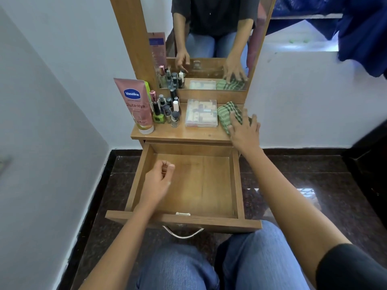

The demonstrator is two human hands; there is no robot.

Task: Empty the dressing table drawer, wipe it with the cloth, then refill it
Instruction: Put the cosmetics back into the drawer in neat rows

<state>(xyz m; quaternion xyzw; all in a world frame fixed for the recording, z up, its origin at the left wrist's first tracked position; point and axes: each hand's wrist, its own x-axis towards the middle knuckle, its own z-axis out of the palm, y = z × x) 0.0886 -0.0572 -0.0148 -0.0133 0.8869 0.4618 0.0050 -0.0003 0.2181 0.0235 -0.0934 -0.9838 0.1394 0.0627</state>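
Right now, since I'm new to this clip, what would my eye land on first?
The wooden drawer stands pulled wide open at centre, nothing inside, the left hand curled above its floor. Behind it, the right hand rests spread on a green checked cloth at the right end of the tabletop, while a pink Vaseline tube stands at the left.

A white-walled corner.
Pale walls meet a glossy speckled dark floor carrying a bright reflection; blue fabric hangs upper right, near a wood-framed mirror.
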